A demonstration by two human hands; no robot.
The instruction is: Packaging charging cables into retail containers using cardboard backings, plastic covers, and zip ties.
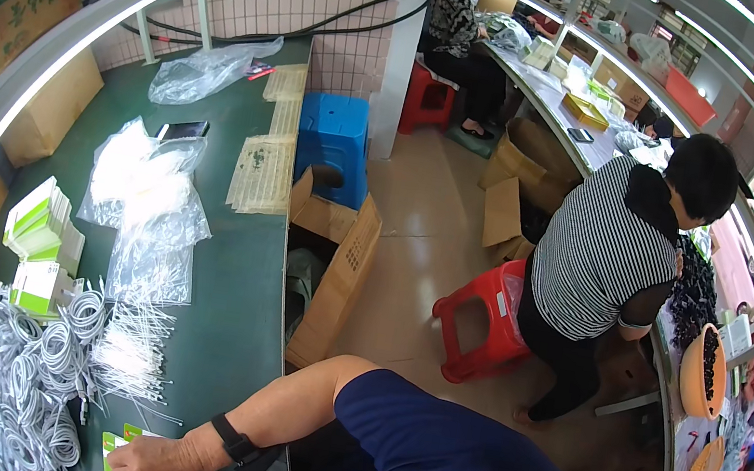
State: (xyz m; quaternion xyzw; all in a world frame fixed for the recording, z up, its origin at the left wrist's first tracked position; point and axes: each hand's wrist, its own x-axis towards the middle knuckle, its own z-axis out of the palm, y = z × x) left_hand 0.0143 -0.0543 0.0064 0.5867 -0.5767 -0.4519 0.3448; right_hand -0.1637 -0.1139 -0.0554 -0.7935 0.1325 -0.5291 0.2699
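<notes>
My right hand (pixel 162 464), with a dark band on its wrist, reaches over the green tabletop at the lower edge. Its fingers are closed on a green-and-white card (pixel 110 442); its lower part is cut off by the picture's edge. Just beyond lie loose white cable ties (pixel 134 350). Left of them is a heap of coiled grey-white cables (pixel 35 370), some in clear plastic. Behind the cables stand stacks of green-and-white cards (pixel 42 225). My left hand is out of the picture.
Clear plastic bags (pixel 149 192) and a dark phone (pixel 183 131) lie farther back on the table (pixel 238 283). Beside its right edge are an open carton (pixel 336 278) and a blue stool (pixel 336 137). A co-worker (pixel 604 250) sits on a red stool (pixel 486 320) at another bench.
</notes>
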